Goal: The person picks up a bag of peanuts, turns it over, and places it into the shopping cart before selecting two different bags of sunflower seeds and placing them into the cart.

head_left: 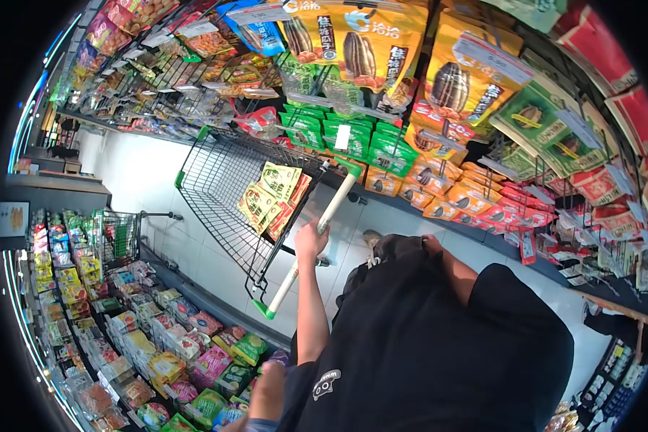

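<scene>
Clothing (425, 345) hides the right hand, its grip untellable; left hand (311, 241) clasps cart handle (335, 205).

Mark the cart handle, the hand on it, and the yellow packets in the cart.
cart handle (335, 204), head view, white bar above the hand.
left hand (311, 241), head view, back of the hand gripping the bar.
yellow packets (270, 191), head view, face of the top packet.
</scene>
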`<state>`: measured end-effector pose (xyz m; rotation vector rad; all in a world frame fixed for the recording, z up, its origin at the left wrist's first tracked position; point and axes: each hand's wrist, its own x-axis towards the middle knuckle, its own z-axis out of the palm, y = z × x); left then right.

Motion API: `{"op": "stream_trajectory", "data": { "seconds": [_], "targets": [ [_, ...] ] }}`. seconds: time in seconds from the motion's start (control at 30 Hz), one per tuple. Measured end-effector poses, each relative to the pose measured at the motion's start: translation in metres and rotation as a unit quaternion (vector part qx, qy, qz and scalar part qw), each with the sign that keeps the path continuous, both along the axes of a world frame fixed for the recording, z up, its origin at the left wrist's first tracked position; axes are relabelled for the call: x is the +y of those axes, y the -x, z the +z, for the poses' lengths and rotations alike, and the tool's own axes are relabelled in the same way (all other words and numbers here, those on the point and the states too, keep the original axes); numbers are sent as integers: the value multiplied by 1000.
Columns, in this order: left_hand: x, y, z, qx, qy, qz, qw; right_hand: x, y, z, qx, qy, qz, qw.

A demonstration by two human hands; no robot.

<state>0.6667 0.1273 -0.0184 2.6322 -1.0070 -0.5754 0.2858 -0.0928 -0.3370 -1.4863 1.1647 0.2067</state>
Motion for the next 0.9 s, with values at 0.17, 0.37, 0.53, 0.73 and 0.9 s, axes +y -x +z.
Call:
{"op": "stream_trajectory", "data": {
  "seconds": [0.17,0.37,0.53,0.73,0.9],
  "targets": [
    [2,-22,-2,-7,-11,1,1000,-11,-52,97,7,6,-8,1000],
    [5,-47,4,-7,-16,2,1000,-21,-52,25,15,28,36,999],
    [10,-66,4,-8,-8,8,1000,-9,-73,43,51,68,37,996],
    [18,-91,-7,-1,7,2,1000,7,-86,17,7,42,68,997],
    [19,-110,6,6,-2,-4,1000,34,-118,30,66,47,56,995]
  ]
}}
